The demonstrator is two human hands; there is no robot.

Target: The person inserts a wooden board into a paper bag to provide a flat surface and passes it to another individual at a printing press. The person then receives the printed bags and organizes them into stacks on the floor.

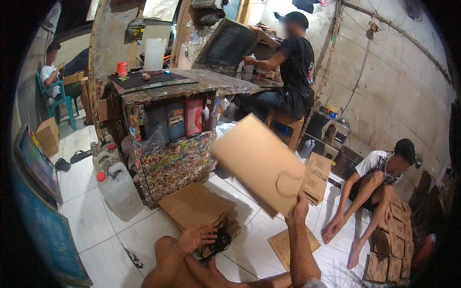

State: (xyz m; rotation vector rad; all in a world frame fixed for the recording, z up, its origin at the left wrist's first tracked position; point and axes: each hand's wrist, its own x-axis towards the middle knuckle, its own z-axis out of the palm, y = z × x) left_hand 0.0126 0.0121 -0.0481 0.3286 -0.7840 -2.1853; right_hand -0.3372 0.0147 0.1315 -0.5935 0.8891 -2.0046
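My right hand (298,210) grips a flat brown paper bag (254,161) by its lower right corner and holds it up, tilted, above the floor. A curved loop like a handle shows on the bag's face. My left hand (197,238) is open, fingers apart, beside a tangle of black cords (221,238), and holds nothing I can see. Right behind those cords lies a stack of flat brown paper or cardboard pieces (197,204). A square tan board (281,246) is on the floor beyond my legs, partly hidden by my right forearm.
A paint-spattered workbench (177,173) stands ahead, with plastic jerrycans (120,192) at its left. One person (297,67) works at a dark framed screen; another (379,177) sits right by brown bundles (396,235). Folded cartons (316,177) stand between. A third sits far left.
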